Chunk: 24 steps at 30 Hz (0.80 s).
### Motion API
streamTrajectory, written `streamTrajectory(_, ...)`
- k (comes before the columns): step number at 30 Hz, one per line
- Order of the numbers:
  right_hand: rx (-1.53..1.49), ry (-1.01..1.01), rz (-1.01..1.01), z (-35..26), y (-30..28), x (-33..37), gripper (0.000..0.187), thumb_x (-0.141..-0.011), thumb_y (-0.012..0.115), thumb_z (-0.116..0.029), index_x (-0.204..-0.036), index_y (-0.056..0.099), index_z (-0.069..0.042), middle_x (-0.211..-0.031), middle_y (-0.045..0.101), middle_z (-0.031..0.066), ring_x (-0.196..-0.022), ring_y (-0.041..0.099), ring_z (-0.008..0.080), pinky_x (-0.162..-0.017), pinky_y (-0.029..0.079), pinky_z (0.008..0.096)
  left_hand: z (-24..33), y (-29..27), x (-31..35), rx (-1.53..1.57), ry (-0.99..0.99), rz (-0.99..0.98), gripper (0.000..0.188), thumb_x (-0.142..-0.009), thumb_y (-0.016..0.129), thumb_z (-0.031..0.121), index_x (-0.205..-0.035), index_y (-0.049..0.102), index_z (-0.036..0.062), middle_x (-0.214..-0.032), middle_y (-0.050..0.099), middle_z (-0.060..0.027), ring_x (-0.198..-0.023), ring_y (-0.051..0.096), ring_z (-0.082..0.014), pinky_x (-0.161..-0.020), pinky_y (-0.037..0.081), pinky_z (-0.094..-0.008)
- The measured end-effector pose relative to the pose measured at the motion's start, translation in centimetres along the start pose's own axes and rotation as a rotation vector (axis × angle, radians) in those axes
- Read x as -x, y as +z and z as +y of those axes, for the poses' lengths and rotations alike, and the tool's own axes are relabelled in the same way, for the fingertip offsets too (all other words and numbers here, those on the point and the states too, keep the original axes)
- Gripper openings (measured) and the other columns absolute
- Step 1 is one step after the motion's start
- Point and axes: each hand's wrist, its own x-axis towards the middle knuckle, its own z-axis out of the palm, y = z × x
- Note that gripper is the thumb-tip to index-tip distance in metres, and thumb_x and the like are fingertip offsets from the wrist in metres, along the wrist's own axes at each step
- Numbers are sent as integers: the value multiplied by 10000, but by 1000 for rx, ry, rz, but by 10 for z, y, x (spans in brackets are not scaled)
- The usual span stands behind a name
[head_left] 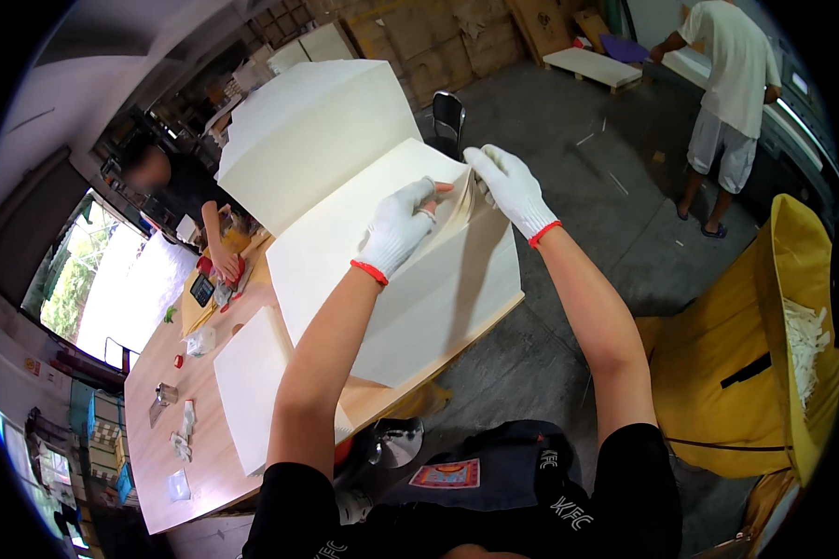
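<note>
A tall stack of large white paper sheets [331, 219] stands on the table in front of me. My right hand [515, 194], in a white knit glove with a red cuff, pinches the raised, curled edge of several sheets [461, 210] at the stack's right corner. Over the top sheet, just left of that curl, is my left hand [396, 228] in a matching glove. Its bare index finger and thumb stretch toward the curled sheets and hold nothing. The right fingertips are partly hidden behind the paper.
Behind rises another white paper stack [317, 130]; a lower one [256, 391] lies on the wooden table [149, 438]. A co-worker's hand [224, 261] is near a calculator [201, 290] at left. A yellow bag [718, 373] of paper scraps stands right; another person [732, 84] stands beyond.
</note>
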Motion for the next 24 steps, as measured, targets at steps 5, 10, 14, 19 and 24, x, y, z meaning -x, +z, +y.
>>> streamTrajectory(5,-1,-96,112,12,7,2,526,-998,481,-541,-830,584,-53,-718,580,86,-698,560,225,-703,433,359,3,-5,1,68,-31,-30,306,-1008,559,210,-1246,702,81,-1105,702,-52,-959,611,-123,-794,474,-251)
streamTrajectory(10,0,-217,211,21,11,2,512,-1007,478,-523,-862,584,-43,-738,572,125,-716,565,282,-717,443,380,0,-2,3,198,38,-21,387,-999,605,339,-1261,688,66,-1115,695,-55,-999,603,-141,-853,473,-271)
streamTrajectory(14,-7,-229,198,21,12,4,505,-1011,481,-514,-882,587,-37,-748,573,142,-729,567,314,-721,447,388,1,-1,1,109,27,-51,398,-957,683,256,-1293,655,46,-1163,694,-82,-1083,612,-158,-955,471,-306)
streamTrajectory(19,4,-195,206,19,11,5,514,-999,504,-526,-870,598,-37,-735,572,127,-716,564,293,-706,446,383,1,-1,-1,157,19,-40,395,-931,702,139,-1305,638,28,-1185,693,-105,-1112,619,-171,-995,470,-323)
streamTrajectory(24,98,-136,184,6,10,10,555,-973,525,-567,-817,595,-39,-698,565,130,-685,560,277,-687,446,386,-3,2,4,297,130,74,393,-956,656,118,-1342,620,56,-1098,689,-85,-980,604,-157,-921,471,-295)
